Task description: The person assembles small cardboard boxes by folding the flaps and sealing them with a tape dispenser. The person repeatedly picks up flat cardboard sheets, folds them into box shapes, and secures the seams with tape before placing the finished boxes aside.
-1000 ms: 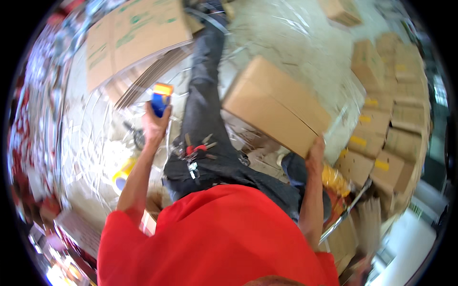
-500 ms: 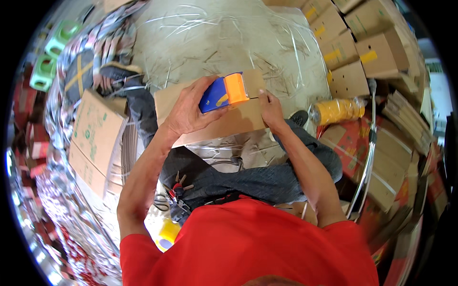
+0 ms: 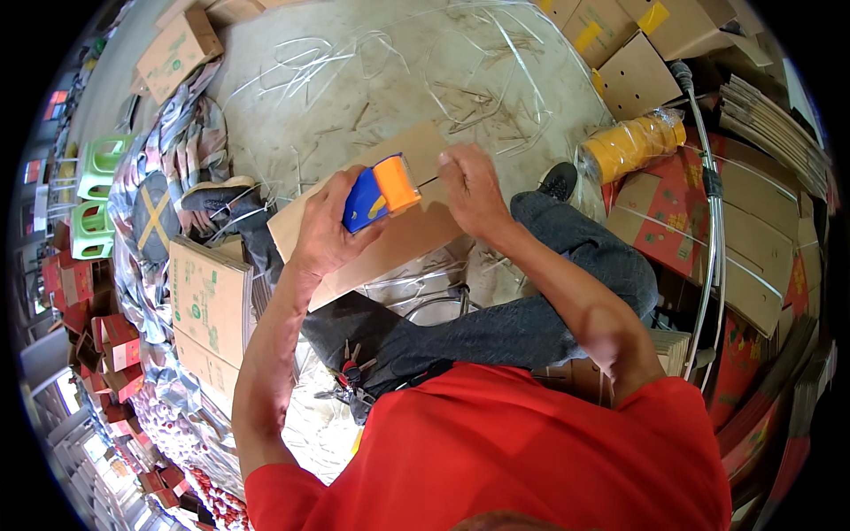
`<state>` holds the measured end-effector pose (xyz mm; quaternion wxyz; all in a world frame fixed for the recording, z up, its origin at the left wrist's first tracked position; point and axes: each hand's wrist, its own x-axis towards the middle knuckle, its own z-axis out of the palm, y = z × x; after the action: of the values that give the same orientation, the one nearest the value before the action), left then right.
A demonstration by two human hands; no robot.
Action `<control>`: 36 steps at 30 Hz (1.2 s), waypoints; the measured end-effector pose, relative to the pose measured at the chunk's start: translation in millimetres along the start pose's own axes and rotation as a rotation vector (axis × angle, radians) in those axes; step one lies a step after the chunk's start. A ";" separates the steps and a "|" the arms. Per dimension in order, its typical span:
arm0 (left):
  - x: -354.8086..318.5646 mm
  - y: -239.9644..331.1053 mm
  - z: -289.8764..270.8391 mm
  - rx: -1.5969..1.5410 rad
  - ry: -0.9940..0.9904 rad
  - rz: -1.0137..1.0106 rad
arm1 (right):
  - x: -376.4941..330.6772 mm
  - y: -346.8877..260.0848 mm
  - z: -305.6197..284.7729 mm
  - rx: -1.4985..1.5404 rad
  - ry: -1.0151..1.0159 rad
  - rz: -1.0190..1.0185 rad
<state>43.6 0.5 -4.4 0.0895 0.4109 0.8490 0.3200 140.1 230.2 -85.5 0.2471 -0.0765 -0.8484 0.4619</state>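
Observation:
A brown cardboard box (image 3: 403, 243) sits in front of my bent legs, its top facing up with a dark seam gap showing near the right end. My left hand (image 3: 323, 228) is wrapped round a blue and orange tape dispenser (image 3: 367, 199), held over the box's top with its orange part pointing right. Just right of the dispenser, above the box's right end, my right hand (image 3: 474, 188) has its fingers curled in. Whether anything is pinched in those fingers is too small to make out.
Flattened cartons (image 3: 211, 296) are stacked at my left, beside a crumpled cloth (image 3: 177, 142) and green stools (image 3: 91, 232). To the right lie wrapped yellow tape rolls (image 3: 633, 149), a metal pole (image 3: 714, 203) and flat cartons (image 3: 744, 239). White strapping (image 3: 310, 66) litters the floor.
My right hand has lifted off the box's right edge and turned its knuckles up. The dispenser and box sit slightly more to the left, more tilted, as the view has shifted.

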 end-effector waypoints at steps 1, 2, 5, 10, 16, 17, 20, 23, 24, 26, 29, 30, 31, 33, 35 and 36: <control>0.8 2.6 0.1 0.002 0.005 0.002 | -1.5 -5.3 0.8 0.088 -0.049 0.068; 1.8 5.7 1.0 0.004 0.010 0.003 | -4.3 -11.4 2.5 0.176 -0.099 0.137; 1.9 7.2 -0.2 -0.003 0.015 -0.005 | -0.6 -24.8 3.1 0.435 -0.215 0.342; -4.0 -0.5 1.6 0.007 0.054 0.012 | 0.8 -37.8 -0.1 0.564 -0.293 0.381; -4.5 1.4 2.1 -0.008 0.056 0.002 | 3.1 -37.6 -2.1 0.625 -0.371 0.375; -4.5 -0.3 2.8 -0.016 0.058 0.004 | 2.3 -33.5 -0.8 0.642 -0.382 0.392; -2.6 -0.7 4.6 -0.048 0.046 -0.007 | 3.1 -30.2 -2.9 0.654 -0.388 0.403; -0.1 2.2 5.3 -0.050 0.039 -0.017 | 5.1 -29.7 -3.9 0.663 -0.386 0.419; -0.3 3.3 4.9 -0.044 0.039 -0.019 | 6.1 -30.7 -4.0 0.670 -0.388 0.428; -1.3 3.1 5.2 -0.018 0.063 0.016 | 8.3 -32.5 -7.4 0.651 -0.407 0.440; -1.0 1.6 6.9 -0.014 0.070 0.032 | 11.3 -35.7 -12.4 0.610 -0.417 0.447; -0.6 2.0 6.7 -0.016 0.068 0.031 | 11.9 -36.6 -13.2 0.596 -0.417 0.446; -0.3 2.5 6.8 -0.013 0.067 0.027 | 11.6 -35.7 -12.1 0.605 -0.416 0.459; 1.1 3.1 7.5 -0.009 0.065 0.021 | 9.6 -30.1 -7.9 0.622 -0.412 0.486; 2.8 3.3 8.3 -0.011 0.055 0.014 | 8.1 -23.0 -5.4 0.722 -0.408 0.496; 2.2 3.5 7.8 -0.009 0.053 0.008 | 8.6 -23.1 -4.7 0.772 -0.410 0.498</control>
<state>47.7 7.5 -8.0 0.0677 0.4054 0.8478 0.3351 137.2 223.8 -61.4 -0.0324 -0.0874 -0.6026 0.7926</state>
